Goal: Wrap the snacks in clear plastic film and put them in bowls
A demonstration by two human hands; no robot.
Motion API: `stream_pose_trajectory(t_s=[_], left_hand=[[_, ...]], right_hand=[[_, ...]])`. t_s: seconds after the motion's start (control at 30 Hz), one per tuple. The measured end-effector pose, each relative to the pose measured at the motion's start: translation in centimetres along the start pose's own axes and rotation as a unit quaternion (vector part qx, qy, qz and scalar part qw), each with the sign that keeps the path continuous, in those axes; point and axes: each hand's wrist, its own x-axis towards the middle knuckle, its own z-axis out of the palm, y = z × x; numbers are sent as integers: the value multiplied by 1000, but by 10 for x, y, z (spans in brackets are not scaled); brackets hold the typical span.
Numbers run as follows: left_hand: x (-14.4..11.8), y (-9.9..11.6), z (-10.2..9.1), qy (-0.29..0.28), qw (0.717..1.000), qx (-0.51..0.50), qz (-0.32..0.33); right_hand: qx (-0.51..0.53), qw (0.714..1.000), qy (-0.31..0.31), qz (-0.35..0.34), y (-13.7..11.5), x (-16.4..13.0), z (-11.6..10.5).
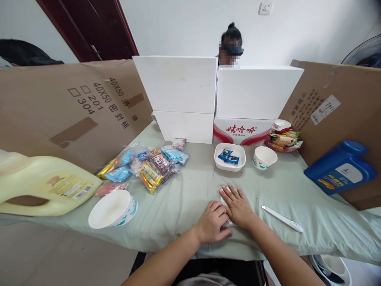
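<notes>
My left hand (212, 222) is curled, its fingers bent and closed at the side of a small, clear, crinkled plastic packet (228, 223) near the front of the table. My right hand (238, 207) lies flat over the same packet, palm down with fingers stretched forward. Between them the hands cover most of the packet, so its contents cannot be made out. Just right of my right hand lies a white utility knife (282, 219). Beyond the hands stands a white square bowl (230, 166) holding blue wrapped sachets (228, 156).
A white paper bowl (264, 157) and blue bottle (341, 167) stand right. Bagged snacks (154, 167), another paper bowl (113, 209) and a yellow jug (47, 184) occupy the left. White boxes (184, 87) and cardboard panels (71, 107) wall the table; a person (231, 41) is behind.
</notes>
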Motion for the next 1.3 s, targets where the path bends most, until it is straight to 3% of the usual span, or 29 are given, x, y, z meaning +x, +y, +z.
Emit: stream_pose_trajectory(t_s=[0.1, 0.17, 0.27, 0.37, 0.47, 0.6, 0.7, 0.8, 0.93, 1.17, 1.3], left_hand=[[-5, 2, -4, -17, 1000, 14, -1], [-11, 3, -6, -29, 999, 21, -4], [-17, 2, -10, -29, 999, 17, 5], [-19, 0, -12, -19, 999, 17, 25], [-15, 1, -14, -10, 999, -12, 40], [-6, 4, -20, 10, 994, -103, -33], [2, 4, -21, 3, 980, -171, -105], [12, -1, -16, 4, 954, -230, -193], [29, -10, -3, 33, 926, -226, -299], [41, -15, 11, 60, 938, -118, -321], [38, -12, 12, 74, 936, -147, -312]], right_hand=[[38, 999, 9, 15, 4, -3, -7], [78, 995, 51, 28, 8, -11, -16], [154, 983, 96, -11, 13, -31, -32], [200, 975, 51, -77, 9, -52, -40], [205, 977, 24, -61, 0, -67, -38], [256, 964, 65, -7, -8, -71, -30], [313, 942, 93, 79, -8, -63, -28], [341, 922, 83, 165, -6, -49, -30], [342, 913, 70, 211, -3, -30, -31], [253, 934, 80, 240, 4, -14, -20], [217, 941, 84, 244, 4, -8, -16]])
